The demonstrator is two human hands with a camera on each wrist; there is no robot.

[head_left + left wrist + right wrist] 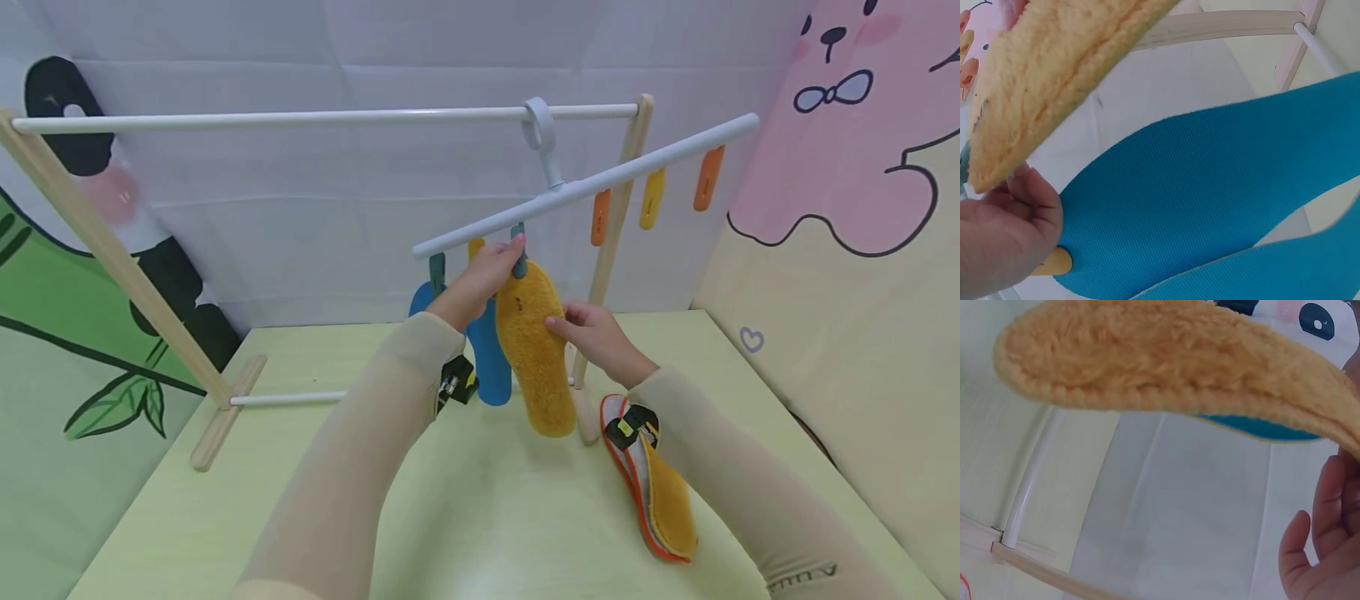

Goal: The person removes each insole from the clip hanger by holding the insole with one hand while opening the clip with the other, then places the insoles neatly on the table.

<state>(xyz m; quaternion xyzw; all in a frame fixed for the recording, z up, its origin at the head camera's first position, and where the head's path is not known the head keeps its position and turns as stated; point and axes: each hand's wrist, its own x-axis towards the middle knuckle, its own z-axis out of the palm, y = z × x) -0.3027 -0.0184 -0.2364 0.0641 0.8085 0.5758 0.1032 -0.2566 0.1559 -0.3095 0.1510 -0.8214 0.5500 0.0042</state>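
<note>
Two hands: left hand at the top end of the yellow insole, right hand partway down its right edge.
Yellow insole: hanging in mid-air below the low left half of the hanger, above the table.
Long axis: close to upright in the head view, the top leaning a little left and the bottom end free.
Blue clip: over the insole's top left corner; whether it bites the edge I cannot tell.
Left grip: thumb and curled fingers together on the blue clip; this hand is the nearer to the clip.
Right grip: thumb in front, fingers behind, pinching the edge; the top end lies up and left of this pinch, the longer part below it.
Key relation: insole top directly under the clip, so the fit seems to depend on the right hand keeping that end in line.
Blue insoles: two, hanging just left, the nearer one partly behind the yellow insole.
Hanger tilt: left end low, right end high, its ring at the rail.
Table insole: yellow, beside a red-rimmed one, below the right wrist.
</note>
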